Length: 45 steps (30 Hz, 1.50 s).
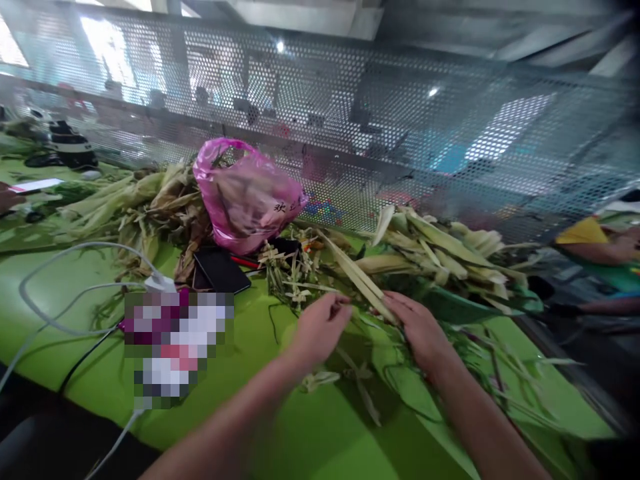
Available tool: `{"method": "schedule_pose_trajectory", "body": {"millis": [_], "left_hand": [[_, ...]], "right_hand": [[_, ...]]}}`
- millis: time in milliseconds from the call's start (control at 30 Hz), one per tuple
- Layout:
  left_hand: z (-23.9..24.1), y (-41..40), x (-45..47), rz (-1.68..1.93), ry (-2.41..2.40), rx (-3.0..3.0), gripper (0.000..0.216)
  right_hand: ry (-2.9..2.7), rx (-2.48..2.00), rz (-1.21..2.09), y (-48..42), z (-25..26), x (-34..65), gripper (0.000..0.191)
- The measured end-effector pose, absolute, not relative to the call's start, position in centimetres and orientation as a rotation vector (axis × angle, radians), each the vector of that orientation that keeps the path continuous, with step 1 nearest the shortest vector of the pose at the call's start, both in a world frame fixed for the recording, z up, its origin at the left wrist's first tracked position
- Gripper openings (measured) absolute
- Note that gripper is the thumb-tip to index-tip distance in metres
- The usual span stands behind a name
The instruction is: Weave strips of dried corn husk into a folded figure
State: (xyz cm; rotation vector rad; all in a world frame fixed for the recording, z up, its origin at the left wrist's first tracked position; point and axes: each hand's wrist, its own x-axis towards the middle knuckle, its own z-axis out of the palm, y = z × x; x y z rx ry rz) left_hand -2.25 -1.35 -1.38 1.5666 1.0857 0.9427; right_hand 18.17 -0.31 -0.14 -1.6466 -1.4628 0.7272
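My right hand [416,325] grips the lower end of a long pale corn husk strip [359,272], which points up and away to the left. Just left of it, my left hand [324,325] is closed with its fingertips curled in; whether anything thin is between them is hidden. Beyond the left hand lies a cluster of small woven husk pieces [295,270]. A heap of corn husks [440,247] rests in and over a green basin [460,307] past the right hand. Loose husk scraps [361,380] lie on the green table [320,440] below the hands.
A pink plastic bag [250,200] stands at the back beside more dried husks [155,200]. A black phone [223,269], a white charger [161,283] with cables and a blurred-out item [180,347] lie left. A perforated metal screen [310,127] rises behind. Another person's arm [607,252] shows at right.
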Motion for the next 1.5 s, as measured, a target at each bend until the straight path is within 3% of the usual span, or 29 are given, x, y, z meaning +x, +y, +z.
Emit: {"method": "schedule_pose_trajectory", "body": {"millis": [100, 300, 500, 633, 700, 900, 1033, 1367, 1500], "left_hand": [[-0.7, -1.0, -2.0, 0.952, 1.025, 1.303, 0.029], [1.6, -0.1, -0.4, 1.073, 0.902, 1.097, 0.027], [0.1, 1.2, 1.7, 1.261, 0.82, 1.174, 0.025], [-1.5, 1.6, 1.5, 1.203, 0.803, 1.318, 0.023], [-1.8, 1.7, 1.0, 1.14, 0.818, 1.372, 0.024], [-1.3, 2.0, -0.3, 1.182, 0.754, 1.134, 0.034], [-1.2, 2.2, -0.4, 1.196, 0.667, 1.01, 0.033], [-1.6, 2.2, -0.5, 1.144, 0.583, 0.909, 0.025], [-1.5, 2.1, -0.5, 1.128, 0.575, 0.892, 0.027]], "right_hand": [[-1.33, -1.483, 0.906, -1.4, 0.7, 16.6, 0.042], [-1.409, -1.337, 0.85, -3.0, 0.9, 14.1, 0.042], [-1.725, -1.506, 0.43, -2.8, 0.2, 15.3, 0.032], [-1.87, -1.614, 0.163, -2.3, -0.2, 16.0, 0.026], [-1.8, -1.62, 0.229, -2.0, -0.5, 16.2, 0.025], [-1.327, -1.307, 0.925, -1.5, -0.8, 16.0, 0.022], [-1.133, -1.202, 1.132, -1.7, -0.5, 15.7, 0.024], [-1.048, -1.142, 1.2, -1.9, -0.2, 15.6, 0.028], [-1.147, -1.166, 1.063, -1.8, -0.3, 15.7, 0.028]]}}
